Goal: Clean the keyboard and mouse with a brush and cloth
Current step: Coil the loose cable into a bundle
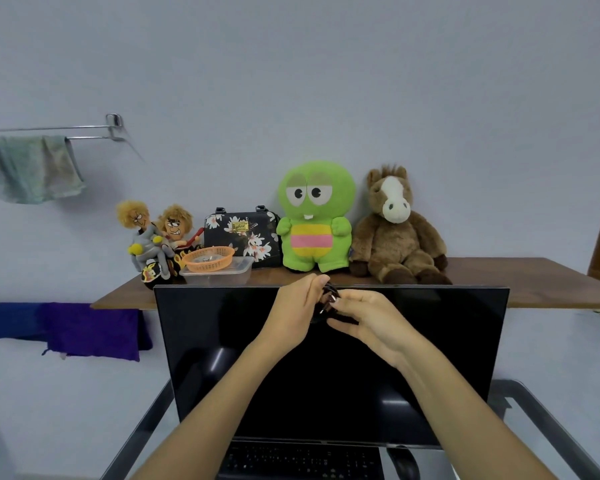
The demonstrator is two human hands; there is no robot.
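Note:
Both my hands are raised in front of the top edge of the black monitor (222, 327). Between them is a small dark object (327, 296) with a shiny bit; I cannot tell what it is. My left hand (297, 308) curls its fingers over it from the left. My right hand (369, 318) pinches it from the right with fingertips and thumb. The black keyboard (298, 460) lies at the bottom of the view below the monitor. The black mouse (403, 462) sits just to the right of the keyboard. No brush or cloth shows on the desk.
Behind the monitor a wooden shelf (534, 275) carries two dolls (156, 237), an orange basket (208, 258) on a clear box, a floral bag (243, 233), a green plush (314, 216) and a brown horse plush (397, 230). A towel (32, 168) hangs on a wall rail at left.

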